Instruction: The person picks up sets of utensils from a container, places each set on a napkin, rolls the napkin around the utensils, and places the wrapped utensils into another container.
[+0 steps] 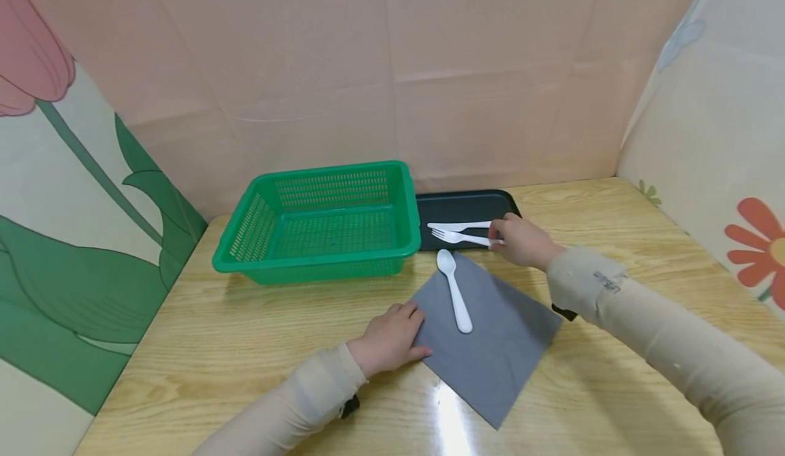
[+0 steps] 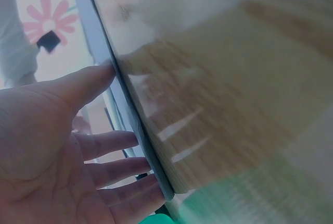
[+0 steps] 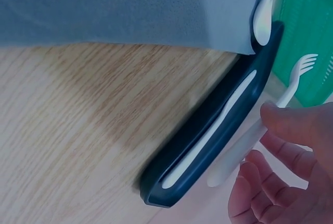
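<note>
My right hand pinches the handle of a white fork over the black tray; the right wrist view shows the fork between thumb and fingers, raised off the tray. A white knife lies in the tray. On the grey cloth rests a white spoon, its bowl near the cloth's far corner. My left hand touches the cloth's left edge with its fingers spread; in the left wrist view the hand has thumb and fingertips at that edge.
A green basket stands on the wooden table, left of the tray and close against its left end. A pink cloth wall rises behind them, with flower-patterned walls at left and right.
</note>
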